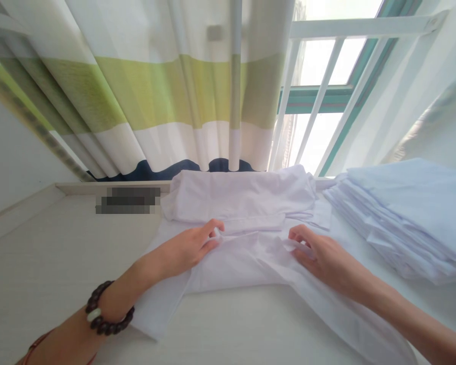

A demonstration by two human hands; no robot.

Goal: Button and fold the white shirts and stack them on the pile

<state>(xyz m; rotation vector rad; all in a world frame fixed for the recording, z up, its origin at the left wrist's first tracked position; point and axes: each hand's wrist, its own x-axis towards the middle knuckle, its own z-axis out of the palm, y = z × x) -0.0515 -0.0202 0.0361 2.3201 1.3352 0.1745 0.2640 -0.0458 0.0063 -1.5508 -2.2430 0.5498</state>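
Observation:
A white garment [235, 268] lies spread on the pale surface, its sleeves reaching toward me on both sides. My left hand [195, 246], with a dark beaded bracelet on the wrist, pinches the cloth near the garment's middle. Opposite it, my right hand [319, 256] has its fingers closed on another part of the same cloth, and a sleeve runs beneath that forearm. Between the two hands the fabric is slightly raised and wrinkled. Just beyond them sits a folded white bundle [243, 195], touching the spread cloth.
A stack of folded white cloths [414, 213] stands at the right. Behind the surface [61, 284] hang white and green curtains [148, 91], beside a window with white bars [323, 96]. A blurred-out dark item rests at the back left.

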